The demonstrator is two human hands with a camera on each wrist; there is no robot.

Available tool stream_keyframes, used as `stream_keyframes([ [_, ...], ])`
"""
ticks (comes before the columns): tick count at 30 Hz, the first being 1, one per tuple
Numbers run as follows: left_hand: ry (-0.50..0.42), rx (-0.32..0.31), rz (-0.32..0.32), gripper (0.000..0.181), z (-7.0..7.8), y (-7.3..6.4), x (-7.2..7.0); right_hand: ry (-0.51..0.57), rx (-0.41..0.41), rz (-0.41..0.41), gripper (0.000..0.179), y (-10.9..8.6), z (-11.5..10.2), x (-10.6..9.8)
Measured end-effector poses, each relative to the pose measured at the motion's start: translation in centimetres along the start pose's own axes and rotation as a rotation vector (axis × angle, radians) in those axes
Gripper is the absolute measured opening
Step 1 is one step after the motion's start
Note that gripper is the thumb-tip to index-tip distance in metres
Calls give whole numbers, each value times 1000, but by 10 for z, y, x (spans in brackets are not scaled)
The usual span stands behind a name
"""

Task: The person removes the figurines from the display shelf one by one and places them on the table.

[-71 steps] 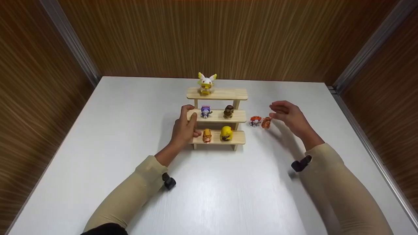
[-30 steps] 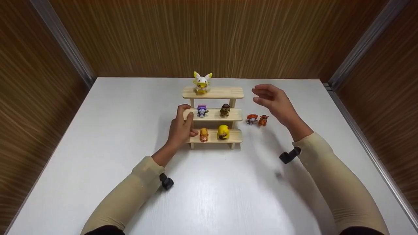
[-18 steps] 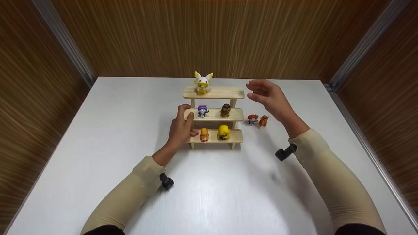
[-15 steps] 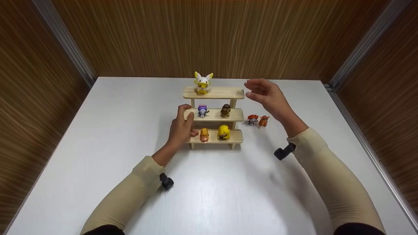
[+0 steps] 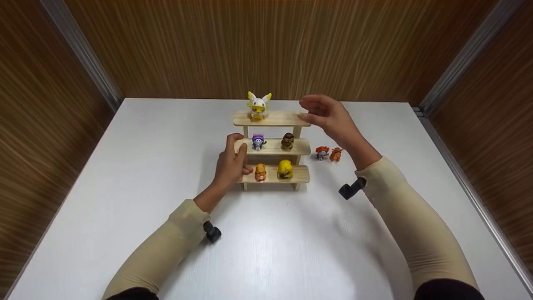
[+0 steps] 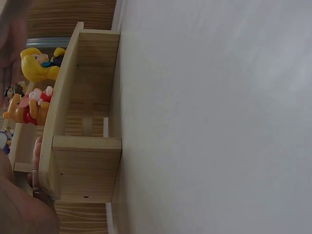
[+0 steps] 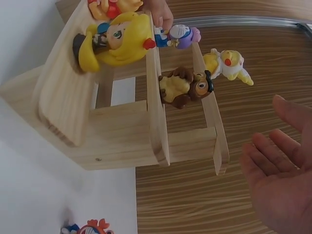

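A three-tier wooden display shelf [image 5: 275, 146] stands on the table. My left hand [image 5: 230, 164] grips its left end, around the middle and bottom boards. My right hand [image 5: 329, 118] is beside the right end of the top board, its fingers slightly bent and holding nothing in the right wrist view. A white-and-yellow eared figurine [image 5: 259, 106] sits at the top left. The middle board bears a purple-hatted figurine [image 5: 258, 142] and a brown owl figurine [image 5: 287, 141]. Below are an orange bear figurine [image 6: 27, 109] and a yellow-haired figurine [image 7: 122, 39].
Two small figurines stand on the table right of the shelf: a red-topped one [image 5: 322, 153] and an orange one [image 5: 336, 154]. The white table [image 5: 270, 241] is bounded by a wood-grain back wall [image 5: 250, 50] and side walls.
My right hand has moved up and left, from beside the two loose figurines to the top board's right end. My left hand stays on the shelf, and the figurines keep their places.
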State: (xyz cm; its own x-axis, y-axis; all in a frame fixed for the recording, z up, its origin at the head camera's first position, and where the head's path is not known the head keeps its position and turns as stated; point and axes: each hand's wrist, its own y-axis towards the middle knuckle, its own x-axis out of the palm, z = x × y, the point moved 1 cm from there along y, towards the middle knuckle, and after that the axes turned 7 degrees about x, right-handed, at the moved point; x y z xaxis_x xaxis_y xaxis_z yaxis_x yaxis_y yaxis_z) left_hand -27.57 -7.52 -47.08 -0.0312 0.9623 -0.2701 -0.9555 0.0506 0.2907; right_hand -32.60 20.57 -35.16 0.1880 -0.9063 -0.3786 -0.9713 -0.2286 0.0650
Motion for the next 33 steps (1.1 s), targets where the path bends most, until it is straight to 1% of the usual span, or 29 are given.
stream_keyframes([
  [8, 6, 22, -13, 30, 1, -1, 0, 22, -1, -49, 59, 5, -8, 9],
  [15, 8, 24, -10, 30, 1, -1, -1, 33, 14, -92, 60, 13, -16, 20],
  [21, 1, 23, -5, 30, 1, -1, -1, 45, 10, -158, 66, 24, -17, 31],
  [27, 21, 12, -3, 30, 1, -1, 0, 97, -4, -236, 67, 35, -18, 42],
  [33, 20, 9, -8, 30, 2, -1, -1, 65, -8, -275, 67, 41, -21, 49],
])
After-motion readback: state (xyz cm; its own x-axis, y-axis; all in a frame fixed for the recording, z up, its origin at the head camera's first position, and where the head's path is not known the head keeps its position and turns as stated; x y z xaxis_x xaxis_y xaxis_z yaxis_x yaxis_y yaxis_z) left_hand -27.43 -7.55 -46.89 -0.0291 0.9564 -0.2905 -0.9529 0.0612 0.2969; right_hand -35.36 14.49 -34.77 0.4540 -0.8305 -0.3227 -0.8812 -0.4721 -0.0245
